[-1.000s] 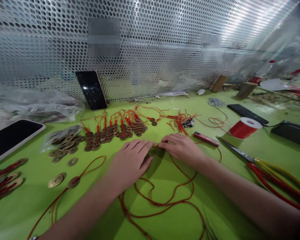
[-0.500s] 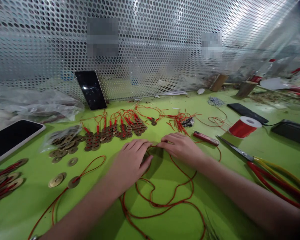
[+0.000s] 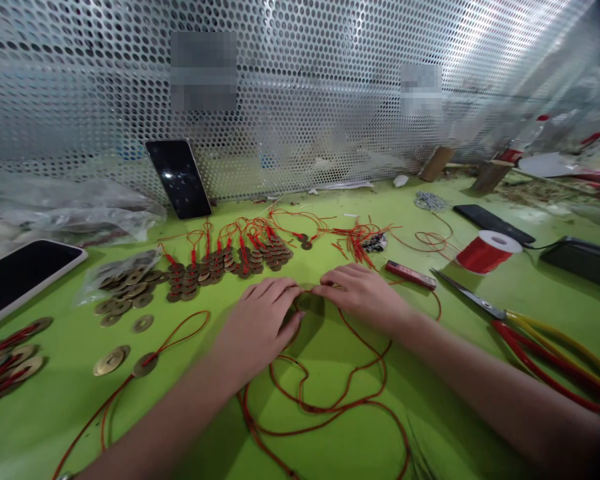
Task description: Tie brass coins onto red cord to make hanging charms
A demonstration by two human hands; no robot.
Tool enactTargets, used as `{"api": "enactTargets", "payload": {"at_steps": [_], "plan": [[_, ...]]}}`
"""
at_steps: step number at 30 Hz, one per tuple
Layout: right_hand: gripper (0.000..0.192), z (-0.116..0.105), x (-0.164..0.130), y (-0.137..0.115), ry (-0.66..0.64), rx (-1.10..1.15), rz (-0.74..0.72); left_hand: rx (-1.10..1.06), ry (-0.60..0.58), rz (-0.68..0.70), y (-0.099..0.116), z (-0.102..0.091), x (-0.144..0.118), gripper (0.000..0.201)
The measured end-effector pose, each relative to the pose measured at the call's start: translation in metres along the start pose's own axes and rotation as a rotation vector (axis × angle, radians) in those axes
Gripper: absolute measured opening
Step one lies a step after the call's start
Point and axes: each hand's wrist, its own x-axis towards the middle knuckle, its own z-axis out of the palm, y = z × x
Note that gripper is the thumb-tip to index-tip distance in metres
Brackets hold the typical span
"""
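Both hands meet above the middle of the green table, a short stretch of red cord (image 3: 375,360) running between their fingertips. My left hand (image 3: 265,327) is closed on the cord, its thumb bent underneath. Opposite it, my right hand (image 3: 360,297) pinches the same cord. From the fingers the cord drops and lies in loose loops between my forearms. To the left a coin (image 3: 145,365) is threaded on a looped red cord, with loose brass coins (image 3: 111,360) beside it. Beyond my left hand stand rows of coins strung on red cord (image 3: 230,260).
Scissors (image 3: 490,310) with red and yellow handles lie right of my right hand, near a red lighter (image 3: 410,274) and a spool of red thread (image 3: 487,252). Phones lie at both sides; one phone (image 3: 180,179) leans on the perforated metal wall (image 3: 300,87). Cut cord ends (image 3: 363,243) lie behind.
The whole view has shifted very slightly. Both hands stay in nearly the same place, with the cord still between their fingertips.
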Motion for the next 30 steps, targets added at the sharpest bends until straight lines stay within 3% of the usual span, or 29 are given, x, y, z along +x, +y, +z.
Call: {"api": "enactTargets", "payload": {"at_steps": [30], "plan": [[0.018,-0.0041,-0.0001,0.0006,-0.042,-0.012,-0.033,0.045,0.013,0.004,0.0017,-0.0001,0.0008,0.036]]}}
